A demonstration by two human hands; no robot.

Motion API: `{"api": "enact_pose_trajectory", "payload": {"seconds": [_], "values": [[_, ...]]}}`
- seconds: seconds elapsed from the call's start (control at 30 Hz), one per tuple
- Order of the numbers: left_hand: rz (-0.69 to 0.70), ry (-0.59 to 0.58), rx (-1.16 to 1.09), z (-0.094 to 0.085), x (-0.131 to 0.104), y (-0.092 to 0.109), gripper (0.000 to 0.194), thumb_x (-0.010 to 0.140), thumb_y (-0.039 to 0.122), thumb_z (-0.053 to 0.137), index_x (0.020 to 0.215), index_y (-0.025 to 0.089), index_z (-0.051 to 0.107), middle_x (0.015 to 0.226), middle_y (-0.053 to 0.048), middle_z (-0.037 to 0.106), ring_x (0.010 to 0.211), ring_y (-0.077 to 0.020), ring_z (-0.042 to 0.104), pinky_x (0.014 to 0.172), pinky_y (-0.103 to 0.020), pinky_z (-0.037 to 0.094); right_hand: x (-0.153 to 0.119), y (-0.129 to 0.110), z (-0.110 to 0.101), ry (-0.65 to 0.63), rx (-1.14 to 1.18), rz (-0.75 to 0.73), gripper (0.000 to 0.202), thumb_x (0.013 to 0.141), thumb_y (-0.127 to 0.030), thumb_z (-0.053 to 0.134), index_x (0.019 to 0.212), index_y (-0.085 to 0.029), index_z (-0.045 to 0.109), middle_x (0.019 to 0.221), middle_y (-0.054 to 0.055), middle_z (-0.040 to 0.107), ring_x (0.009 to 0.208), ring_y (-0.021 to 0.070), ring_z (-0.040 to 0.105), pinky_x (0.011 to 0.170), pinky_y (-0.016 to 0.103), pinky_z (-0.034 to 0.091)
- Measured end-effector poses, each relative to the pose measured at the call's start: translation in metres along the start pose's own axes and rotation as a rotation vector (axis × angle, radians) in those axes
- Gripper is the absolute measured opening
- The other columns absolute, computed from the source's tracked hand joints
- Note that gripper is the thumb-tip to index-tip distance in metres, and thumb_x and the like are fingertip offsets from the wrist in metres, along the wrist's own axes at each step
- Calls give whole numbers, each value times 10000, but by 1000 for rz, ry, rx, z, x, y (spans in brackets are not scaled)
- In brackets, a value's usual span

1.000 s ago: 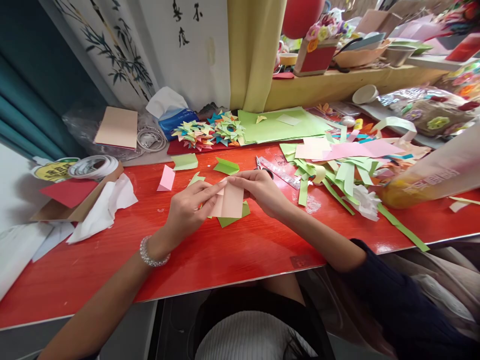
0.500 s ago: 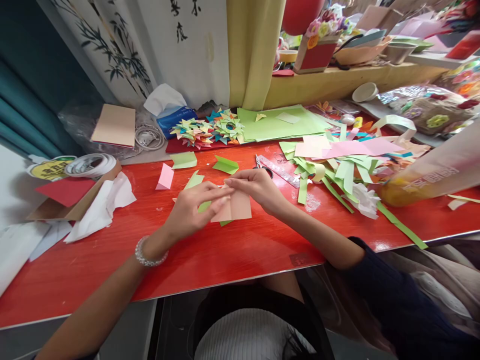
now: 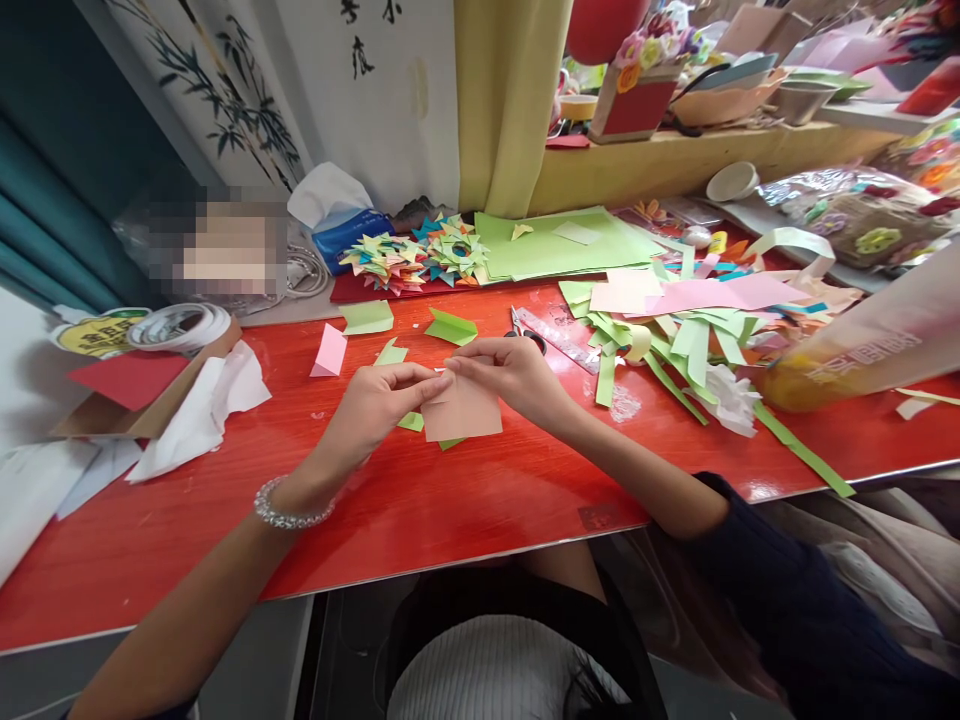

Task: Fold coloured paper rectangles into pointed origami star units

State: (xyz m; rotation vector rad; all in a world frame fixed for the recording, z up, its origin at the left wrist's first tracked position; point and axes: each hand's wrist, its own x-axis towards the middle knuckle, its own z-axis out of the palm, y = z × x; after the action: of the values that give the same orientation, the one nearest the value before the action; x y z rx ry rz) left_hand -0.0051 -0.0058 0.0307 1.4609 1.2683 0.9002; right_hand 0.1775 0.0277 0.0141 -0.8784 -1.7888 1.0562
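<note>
A peach-coloured piece of paper (image 3: 465, 408) with crease lines is held just over the table. My left hand (image 3: 379, 405) pinches its upper left corner between thumb and fingers. At its top edge, my right hand (image 3: 510, 372) also has thumb and fingertips closed on the sheet; the fingertips of both hands nearly meet. Part of a green paper piece (image 3: 451, 443) peeks out below the sheet. Around the hands lie a folded pink paper (image 3: 328, 350), a pale green paper (image 3: 367, 317) and a folded green paper (image 3: 452, 327).
Scissors (image 3: 527, 330) and a clear ruler (image 3: 559, 342) lie beyond my right hand, beside a heap of paper strips (image 3: 697, 340). Folded paper rings (image 3: 455, 252) and green sheets (image 3: 566, 245) are at the back. A cardboard box (image 3: 154, 395) stands left on the red table (image 3: 480, 510).
My left hand has shifted slightly down and left, its spread fingers closing into a pinch on the paper's corner. The right hand stays at the top edge.
</note>
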Motion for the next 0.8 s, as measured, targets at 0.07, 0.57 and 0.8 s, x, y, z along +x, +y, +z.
{"api": "enact_pose_trajectory", "payload": {"seconds": [0.07, 0.57, 0.8], "values": [[5, 11, -20, 1, 0, 1, 248, 728, 417, 716, 746, 170, 709, 733, -17, 638, 693, -125, 556, 629, -228, 458, 0, -1, 0, -4, -5, 3, 248, 845, -373, 595, 776, -153, 686, 787, 23, 680, 722, 116, 552, 629, 238, 398], [96, 13, 56, 3, 0, -1, 227, 782, 388, 670, 764, 162, 684, 735, -13, 632, 680, -117, 545, 618, -231, 433, -1, -3, 0, -31, -17, 22, 212, 823, -361, 633, 777, -155, 655, 756, 5, 636, 700, 101, 515, 608, 227, 372], [13, 40, -29, -1, 3, 1, 215, 734, 353, 722, 820, 156, 710, 806, -49, 692, 700, -146, 606, 597, -245, 488, 3, 0, -4, 10, 141, 124, 281, 808, -392, 638, 948, -149, 665, 779, 28, 662, 704, 128, 567, 599, 243, 414]]}}
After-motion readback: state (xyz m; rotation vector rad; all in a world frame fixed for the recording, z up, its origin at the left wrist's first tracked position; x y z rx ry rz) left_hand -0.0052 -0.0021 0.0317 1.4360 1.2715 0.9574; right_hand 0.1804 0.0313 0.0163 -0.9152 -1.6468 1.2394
